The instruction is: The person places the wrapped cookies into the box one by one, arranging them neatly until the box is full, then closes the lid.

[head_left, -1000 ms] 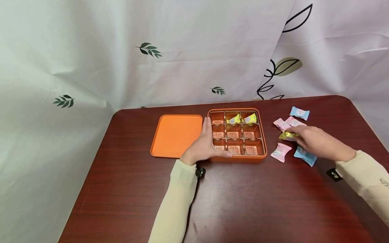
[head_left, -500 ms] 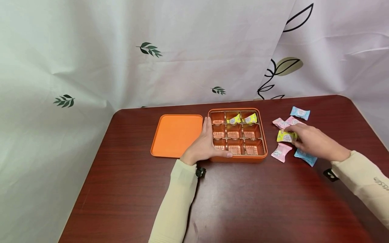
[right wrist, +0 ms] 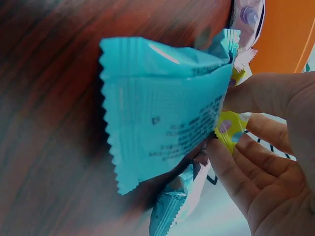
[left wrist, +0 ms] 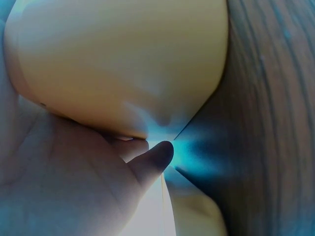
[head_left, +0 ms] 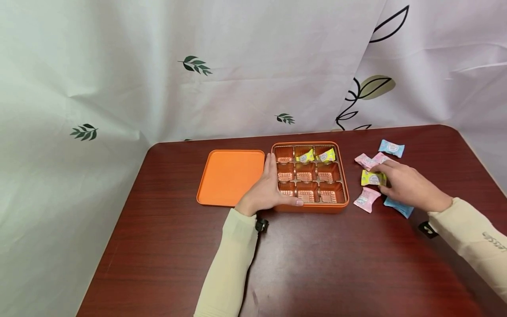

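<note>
An orange box [head_left: 345, 181] with nine brown compartments sits mid-table; two yellow candies [head_left: 305, 156] [head_left: 326, 155] lie in its back row. My left hand [head_left: 266, 189] rests against the box's left side, fingers straight along the wall and thumb along the front edge. My right hand [head_left: 402, 182] pinches a yellow wrapped candy [head_left: 372, 178] [right wrist: 229, 129] just right of the box. Around it lie pink candies [head_left: 366, 199] [head_left: 366, 161] and blue candies [head_left: 391, 148] [head_left: 398, 206]. In the right wrist view a blue packet [right wrist: 165, 112] fills the frame.
The orange lid [head_left: 229, 177] lies flat to the left of the box. A dark red wooden table [head_left: 325, 259] carries everything; a leaf-print white cloth hangs behind it. In the left wrist view the box's orange wall [left wrist: 123, 64] is pressed close to the palm.
My right hand has lifted the yellow candy off the table and drawn it slightly left toward the box. The left hand and the box have stayed still.
</note>
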{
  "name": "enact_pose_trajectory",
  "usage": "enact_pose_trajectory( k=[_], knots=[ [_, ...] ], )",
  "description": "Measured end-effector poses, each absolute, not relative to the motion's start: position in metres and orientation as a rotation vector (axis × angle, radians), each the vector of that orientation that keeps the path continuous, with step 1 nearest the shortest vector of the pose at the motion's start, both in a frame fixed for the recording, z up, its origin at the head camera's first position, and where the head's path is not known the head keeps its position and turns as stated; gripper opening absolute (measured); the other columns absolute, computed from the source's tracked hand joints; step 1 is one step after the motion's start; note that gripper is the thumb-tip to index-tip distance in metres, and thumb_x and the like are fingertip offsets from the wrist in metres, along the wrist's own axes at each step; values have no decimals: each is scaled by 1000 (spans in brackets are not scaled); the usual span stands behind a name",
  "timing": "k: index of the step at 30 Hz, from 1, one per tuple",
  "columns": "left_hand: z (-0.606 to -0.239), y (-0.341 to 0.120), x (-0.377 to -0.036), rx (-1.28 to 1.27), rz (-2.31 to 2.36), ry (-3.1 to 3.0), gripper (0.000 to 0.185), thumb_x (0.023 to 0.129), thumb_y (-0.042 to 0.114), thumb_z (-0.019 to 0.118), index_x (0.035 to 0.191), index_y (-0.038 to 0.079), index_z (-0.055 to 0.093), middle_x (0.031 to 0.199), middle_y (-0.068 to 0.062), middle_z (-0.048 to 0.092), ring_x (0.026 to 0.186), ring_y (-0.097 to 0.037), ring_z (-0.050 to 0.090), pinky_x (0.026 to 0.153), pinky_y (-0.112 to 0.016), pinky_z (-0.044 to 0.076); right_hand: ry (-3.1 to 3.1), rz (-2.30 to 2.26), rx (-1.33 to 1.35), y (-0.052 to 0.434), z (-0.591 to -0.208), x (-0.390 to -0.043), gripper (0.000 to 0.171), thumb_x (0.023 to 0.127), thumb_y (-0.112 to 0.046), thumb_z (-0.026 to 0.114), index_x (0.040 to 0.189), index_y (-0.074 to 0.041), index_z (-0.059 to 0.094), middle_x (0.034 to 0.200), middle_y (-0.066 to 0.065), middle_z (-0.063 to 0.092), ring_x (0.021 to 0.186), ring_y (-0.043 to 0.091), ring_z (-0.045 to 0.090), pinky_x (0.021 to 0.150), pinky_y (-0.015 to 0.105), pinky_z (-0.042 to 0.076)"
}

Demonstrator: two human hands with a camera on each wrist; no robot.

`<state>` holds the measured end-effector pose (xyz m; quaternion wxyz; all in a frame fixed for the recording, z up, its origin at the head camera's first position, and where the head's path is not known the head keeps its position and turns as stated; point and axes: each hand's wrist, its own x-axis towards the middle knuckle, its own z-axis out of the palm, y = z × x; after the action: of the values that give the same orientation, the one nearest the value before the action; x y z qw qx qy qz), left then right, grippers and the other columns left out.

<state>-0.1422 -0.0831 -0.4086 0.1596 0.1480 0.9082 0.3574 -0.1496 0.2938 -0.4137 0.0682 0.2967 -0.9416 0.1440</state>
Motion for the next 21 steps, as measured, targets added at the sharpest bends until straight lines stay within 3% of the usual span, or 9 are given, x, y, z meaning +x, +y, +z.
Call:
enact_pose_trajectory(
  k=[12,21],
  knots=[
    [-407,-84,-142,428,1017,2589,151,67,66,84,156,14,-26,164,-7,-28,152,-17,-12,118,-41,26,-2870,431,818,289,-404,-149,39,73,-1,79,109,8,68,105,21,66,78,25,59,69,47,51],
    [-407,-84,-141,420,1027,2579,151,67,67,85,155,15,-27,164,-6,-29,151,-16,-13,119,-41,24,-2857,445,754,284,-398,-150,39,73,0,77,110,6,66,95,17,66,75,25,58,68,48,51]
  ],
)
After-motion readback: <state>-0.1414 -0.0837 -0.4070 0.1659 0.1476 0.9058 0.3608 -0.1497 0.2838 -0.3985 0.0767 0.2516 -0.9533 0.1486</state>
